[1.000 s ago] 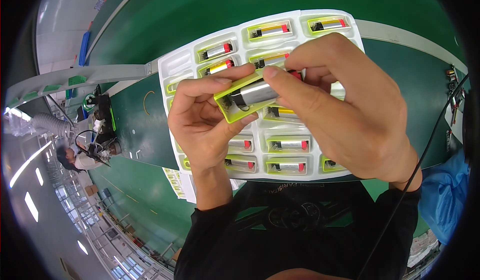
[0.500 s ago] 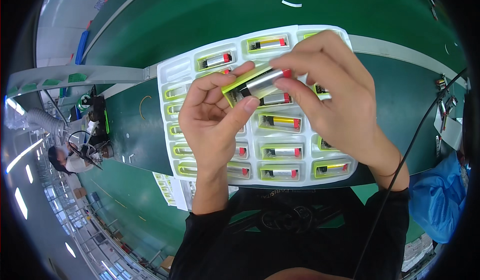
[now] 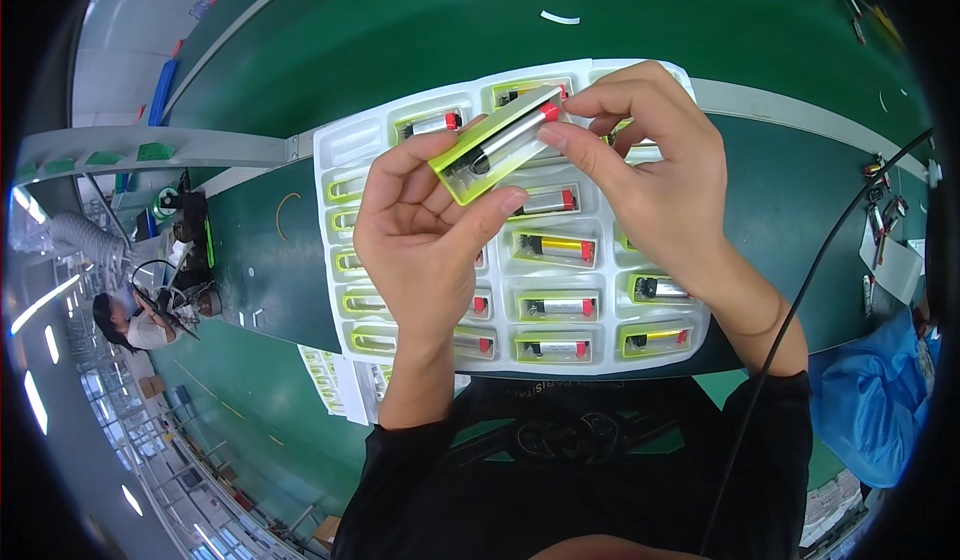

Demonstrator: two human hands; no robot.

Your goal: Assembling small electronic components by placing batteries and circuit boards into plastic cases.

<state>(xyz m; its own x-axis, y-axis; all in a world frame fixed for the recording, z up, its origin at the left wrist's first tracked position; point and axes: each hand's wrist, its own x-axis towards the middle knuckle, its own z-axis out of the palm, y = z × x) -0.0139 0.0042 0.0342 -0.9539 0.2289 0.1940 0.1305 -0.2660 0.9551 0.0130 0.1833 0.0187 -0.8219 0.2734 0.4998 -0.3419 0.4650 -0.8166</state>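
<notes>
Above the white tray my left hand (image 3: 425,225) holds a tilted lime-green, clear-sided case (image 3: 515,160) between its thumb and fingers. Inside the case lies a silver cylinder (image 3: 517,136) with a red end at the upper right and a black part at the lower left. My right hand (image 3: 650,145) pinches the case's upper right end, thumb and forefinger on either side, close to the red tip. The white moulded tray (image 3: 335,140) beneath has several pockets with similar green cases, some holding silver or yellow cylinders. My hands hide part of it.
The tray rests on a dark green bench (image 3: 270,280). A white strip (image 3: 560,18) lies at the back. A black cable (image 3: 800,325) crosses on the right, near loose parts (image 3: 880,210) and a blue bag (image 3: 870,400). Another person (image 3: 150,325) sits far left.
The silver cylinder has gone from sitting raised across the case to lying along inside it. The case has tilted more steeply, and my right fingers have shifted slightly up and left.
</notes>
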